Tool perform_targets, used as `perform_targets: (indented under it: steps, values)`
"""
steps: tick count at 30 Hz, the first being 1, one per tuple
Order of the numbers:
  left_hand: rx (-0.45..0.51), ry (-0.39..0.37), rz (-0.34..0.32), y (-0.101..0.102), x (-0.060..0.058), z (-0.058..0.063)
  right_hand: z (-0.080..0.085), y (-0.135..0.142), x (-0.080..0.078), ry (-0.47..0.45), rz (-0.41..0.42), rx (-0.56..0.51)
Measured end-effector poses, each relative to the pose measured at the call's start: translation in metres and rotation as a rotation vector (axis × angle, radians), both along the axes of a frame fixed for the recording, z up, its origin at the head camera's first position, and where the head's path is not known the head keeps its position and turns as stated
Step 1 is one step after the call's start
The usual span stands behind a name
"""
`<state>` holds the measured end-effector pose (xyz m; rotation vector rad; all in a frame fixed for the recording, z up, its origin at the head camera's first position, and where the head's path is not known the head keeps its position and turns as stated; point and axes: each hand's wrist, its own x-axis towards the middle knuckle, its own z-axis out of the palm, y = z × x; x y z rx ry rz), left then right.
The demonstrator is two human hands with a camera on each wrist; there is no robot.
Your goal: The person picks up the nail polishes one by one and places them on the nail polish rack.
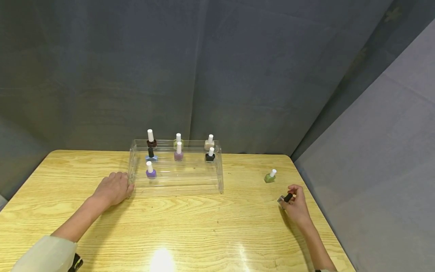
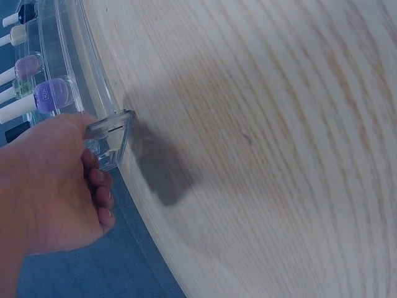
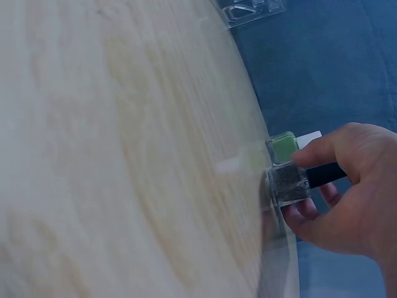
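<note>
My left hand (image 1: 113,187) grips the left end of a clear stepped display rack (image 1: 188,182); the left wrist view shows the thumb at its front edge and the fingers curled at its side. At the right of the table, my right hand (image 1: 298,207) holds a nail polish bottle (image 3: 289,184) with a black cap and a dark, glittery body. The bottle is tilted in the head view, and whether its base touches the table I cannot tell. Just behind it stands a green nail polish bottle (image 1: 269,178) with a white cap.
Several nail polish bottles stand on the rack: dark red (image 1: 151,143), yellow-green and beige on top; blue (image 1: 151,158), mauve (image 1: 178,156) and black (image 1: 210,157) in the middle; purple (image 1: 151,173) lower left. Grey cloth (image 1: 170,75) hangs behind the wooden table (image 1: 190,226) and along its right.
</note>
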<state>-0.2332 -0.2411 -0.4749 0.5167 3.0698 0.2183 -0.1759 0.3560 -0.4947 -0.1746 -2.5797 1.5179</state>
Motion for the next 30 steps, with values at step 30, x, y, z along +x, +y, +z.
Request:
perform_targets:
  steps: [30]
  values:
    - [-0.021, -0.007, 0.003, 0.0, 0.0, 0.0, 0.008, -0.007, 0.006, 0.049, -0.035, 0.138]
